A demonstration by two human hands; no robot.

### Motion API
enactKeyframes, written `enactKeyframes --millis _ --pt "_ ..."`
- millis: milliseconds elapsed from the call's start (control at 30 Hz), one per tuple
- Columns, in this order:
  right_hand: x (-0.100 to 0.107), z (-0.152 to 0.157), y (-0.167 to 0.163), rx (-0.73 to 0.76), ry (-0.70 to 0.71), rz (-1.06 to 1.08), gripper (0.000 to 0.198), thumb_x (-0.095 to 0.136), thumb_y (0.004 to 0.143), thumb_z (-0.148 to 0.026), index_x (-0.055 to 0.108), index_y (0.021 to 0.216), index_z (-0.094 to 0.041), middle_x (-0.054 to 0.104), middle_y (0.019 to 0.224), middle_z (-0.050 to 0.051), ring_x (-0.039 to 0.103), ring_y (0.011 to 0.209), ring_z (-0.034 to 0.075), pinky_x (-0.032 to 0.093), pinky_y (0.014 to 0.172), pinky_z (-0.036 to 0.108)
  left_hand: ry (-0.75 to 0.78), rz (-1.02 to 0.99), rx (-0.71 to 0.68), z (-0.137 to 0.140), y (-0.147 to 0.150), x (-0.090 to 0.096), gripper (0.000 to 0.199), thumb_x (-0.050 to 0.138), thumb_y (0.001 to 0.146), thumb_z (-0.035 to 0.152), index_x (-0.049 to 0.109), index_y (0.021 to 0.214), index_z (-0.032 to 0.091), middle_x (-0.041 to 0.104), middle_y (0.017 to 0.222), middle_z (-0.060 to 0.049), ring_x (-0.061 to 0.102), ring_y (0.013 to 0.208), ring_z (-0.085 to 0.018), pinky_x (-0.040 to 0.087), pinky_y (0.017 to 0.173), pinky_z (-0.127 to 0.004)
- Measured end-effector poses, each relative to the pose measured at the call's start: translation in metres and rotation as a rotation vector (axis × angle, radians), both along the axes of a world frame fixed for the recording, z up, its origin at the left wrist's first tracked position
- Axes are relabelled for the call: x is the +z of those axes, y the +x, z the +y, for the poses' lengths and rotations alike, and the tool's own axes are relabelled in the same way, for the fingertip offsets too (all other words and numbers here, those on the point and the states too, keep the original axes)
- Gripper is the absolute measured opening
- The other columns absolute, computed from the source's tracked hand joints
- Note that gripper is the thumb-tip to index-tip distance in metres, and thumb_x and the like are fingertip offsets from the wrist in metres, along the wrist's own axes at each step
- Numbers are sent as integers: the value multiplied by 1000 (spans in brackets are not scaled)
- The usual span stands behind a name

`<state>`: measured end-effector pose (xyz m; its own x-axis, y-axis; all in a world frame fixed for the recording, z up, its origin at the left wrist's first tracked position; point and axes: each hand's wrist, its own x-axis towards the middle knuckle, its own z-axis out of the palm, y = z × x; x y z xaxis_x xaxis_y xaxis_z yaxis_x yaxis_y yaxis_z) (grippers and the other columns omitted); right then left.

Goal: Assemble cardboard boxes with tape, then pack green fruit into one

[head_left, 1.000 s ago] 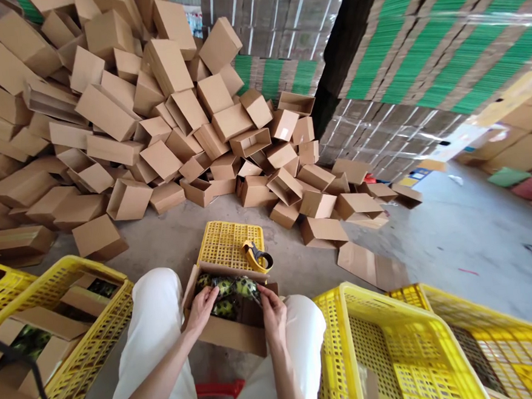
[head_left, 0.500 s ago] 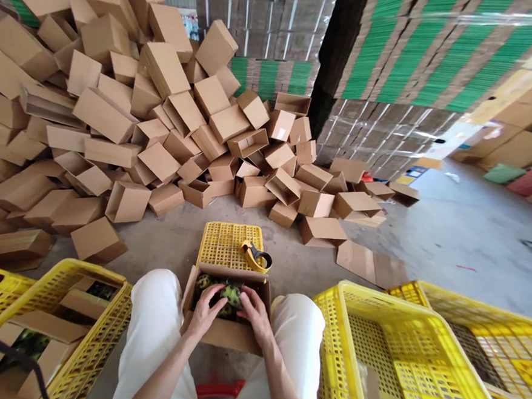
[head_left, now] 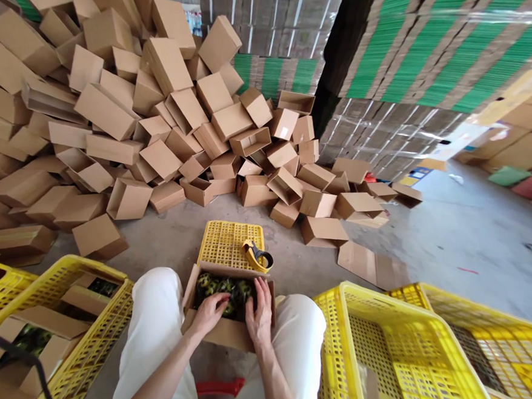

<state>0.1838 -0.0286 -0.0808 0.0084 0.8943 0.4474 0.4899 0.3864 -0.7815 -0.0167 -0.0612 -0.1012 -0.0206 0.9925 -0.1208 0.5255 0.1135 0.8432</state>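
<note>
An open cardboard box (head_left: 232, 334) sits between my knees, its flaps folded out. Inside lie several dark green, mottled round fruits (head_left: 226, 286); their exact kind is unclear. My left hand (head_left: 212, 311) rests over the near left part of the box, fingers a little bent and touching or just above the fruits, with nothing visibly held. Along the box's right side is my right hand (head_left: 259, 314), fingers stretched out and thumb apart, holding nothing. A yellow tape dispenser (head_left: 255, 256) lies just beyond the box, on an upturned yellow crate (head_left: 226, 242).
Yellow crates stand either side: one at left (head_left: 88, 352) holds boxes of fruit, others at right (head_left: 393, 318). A large heap of cardboard boxes (head_left: 152, 128) fills the far left. Flattened cardboard stacks (head_left: 419, 49) rise at right. A red stool (head_left: 219, 388) shows beneath me.
Both hands have let go of the green fruit they held, which now lies among the others. My right hand has moved right to the box wall; its fingers straightened.
</note>
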Motion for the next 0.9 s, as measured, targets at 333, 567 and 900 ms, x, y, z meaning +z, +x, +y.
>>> enactKeyframes --millis 333,567,900 --pt "-21 -2 -9 289 -404 31 40 61 77 -17 79 112 -22 78 118 12 73 113 31 57 105 46 -86 67 60 6 3 -8 44 74 73 11 75 116 21 74 128 -13 68 125 -31 50 111 -42" --pt "-10 2 -9 179 -484 204 18 64 88 -40 69 83 -24 73 82 4 69 77 23 59 77 35 3 -87 217 8 -11 -15 33 51 97 25 69 124 18 78 120 -12 79 91 -20 63 87 -33" --pt "15 5 -5 9 -717 767 57 78 78 -67 66 111 -21 74 87 4 66 57 16 53 49 25 63 42 259 10 -5 -24 46 54 86 10 69 128 19 73 133 -13 69 127 -25 51 116 -42"
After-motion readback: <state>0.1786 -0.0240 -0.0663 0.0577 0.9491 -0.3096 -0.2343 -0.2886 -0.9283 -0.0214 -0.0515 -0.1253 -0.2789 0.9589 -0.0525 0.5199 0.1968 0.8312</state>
